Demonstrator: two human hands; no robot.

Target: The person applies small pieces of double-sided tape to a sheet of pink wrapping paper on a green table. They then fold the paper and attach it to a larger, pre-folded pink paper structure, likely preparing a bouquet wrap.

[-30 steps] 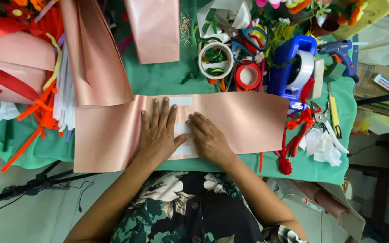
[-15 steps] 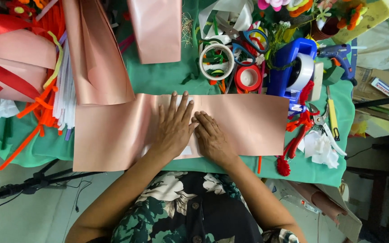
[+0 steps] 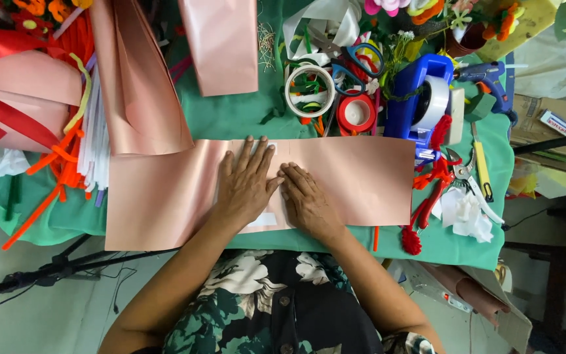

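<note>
across the middle of the frame, the left hand (image 3: pixel 247 187) and right hand (image 3: pixel 306 200) press flat, fingers spread and gripping nothing, on a thin, limp, slippery-looking pink sheet (image 3: pixel 361 180), probably best lifted by its edges.

Off the right edge of your green-covered table (image 3: pixel 244 118), a small flat red and white box (image 3: pixel 558 122) lies tilted on brown cardboard (image 3: pixel 525 118). Below the table's near right corner, a narrow white label (image 3: pixel 458 303) with a red mark sits on a brownish roll (image 3: pixel 476 295).
</note>
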